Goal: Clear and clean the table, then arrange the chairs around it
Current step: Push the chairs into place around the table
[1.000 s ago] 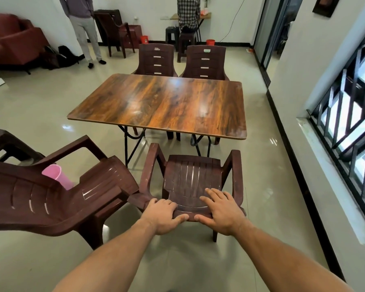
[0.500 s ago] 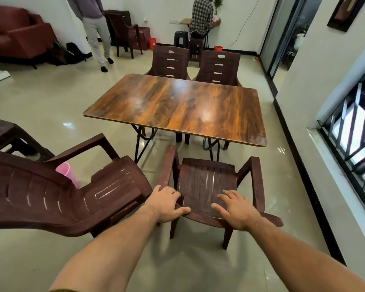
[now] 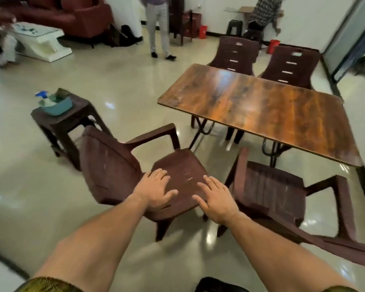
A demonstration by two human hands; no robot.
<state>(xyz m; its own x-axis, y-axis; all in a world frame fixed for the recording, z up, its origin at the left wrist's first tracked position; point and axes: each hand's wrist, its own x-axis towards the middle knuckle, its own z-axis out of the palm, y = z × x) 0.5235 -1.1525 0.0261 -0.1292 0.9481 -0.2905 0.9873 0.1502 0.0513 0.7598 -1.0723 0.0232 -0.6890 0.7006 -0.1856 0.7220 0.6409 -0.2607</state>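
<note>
Chair arranging under way: left hand [image 3: 156, 189] and right hand [image 3: 216, 199], fingers spread, gripping nothing, reach over a sideways chair [image 3: 112, 165]. It probably needs turning toward the table [image 3: 261, 108].

We log a small brown stool [image 3: 84, 108] left of centre on the glossy beige floor [image 3: 114, 76]. It carries a blue basin [image 3: 57, 107], with a blurred blue-topped bottle [image 3: 43, 95] at the basin's far edge.

Far left: red sofa [image 3: 80, 20], white coffee table [image 3: 42, 43] before it, dark bags [image 3: 124, 36] by the wall.

Back wall: standing person [image 3: 158, 28], person in a checked shirt [image 3: 263, 11], black stool [image 3: 234, 28], red bucket [image 3: 203, 31], second red bucket [image 3: 273, 46].
</note>
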